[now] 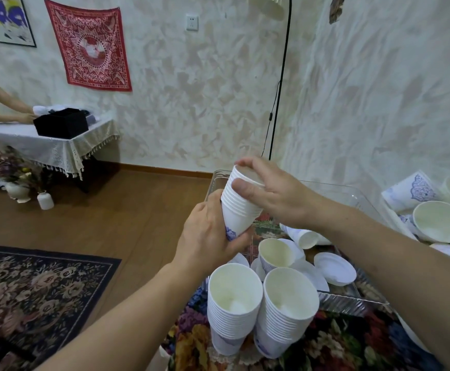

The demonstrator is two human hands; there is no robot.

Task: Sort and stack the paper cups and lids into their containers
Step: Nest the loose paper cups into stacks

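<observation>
Left hand (207, 236) gripped a nested cup stack (241, 207); right hand (277, 191) clasped its rim; two stacks (234, 303) finished; loose cups (438, 220) and lids (335, 267) remained.

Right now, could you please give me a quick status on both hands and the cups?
Left hand grips held cup stack at its base. Right hand pinches the stack's top rim. Two tall cup stacks stand below. Nothing in the way.
</observation>
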